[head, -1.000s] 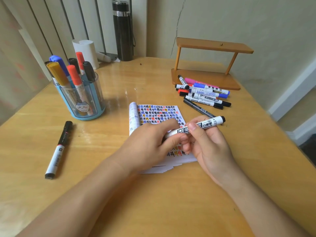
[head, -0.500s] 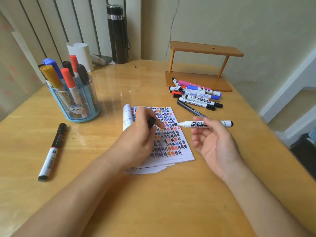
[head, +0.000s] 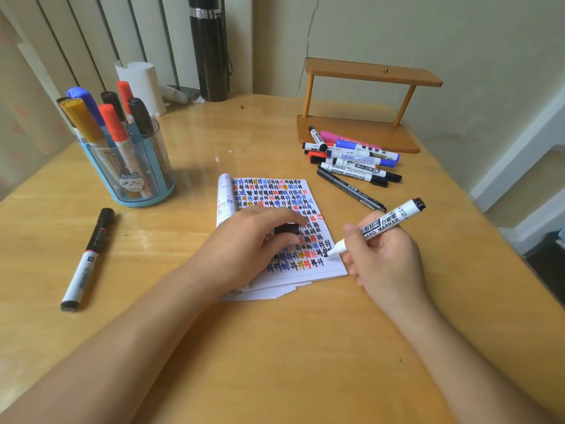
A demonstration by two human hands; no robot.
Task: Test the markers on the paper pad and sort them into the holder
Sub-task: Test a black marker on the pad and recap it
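My right hand (head: pixel 385 258) grips an uncapped white board marker (head: pixel 382 225), its black tip touching the lower right of the paper pad (head: pixel 275 191). The pad's page is filled with black, blue, red and yellow marks. My left hand (head: pixel 250 246) rests on the pad and pinches the marker's black cap (head: pixel 286 229). A blue clear holder (head: pixel 134 169) at the left stands with several markers upright in it. A pile of markers (head: pixel 354 162) lies right of the pad's far end.
A black and white marker (head: pixel 87 260) lies alone on the wooden table (head: pixel 290 347) at the left. A wooden two-tier stand (head: pixel 360 117) sits behind the pile. A black bottle (head: pixel 209 47) and a white roll (head: pixel 143 84) stand at the back.
My left hand pulled the cap off and settled on the pad. My right hand turned the marker tip down and brought it onto the page's lower right.
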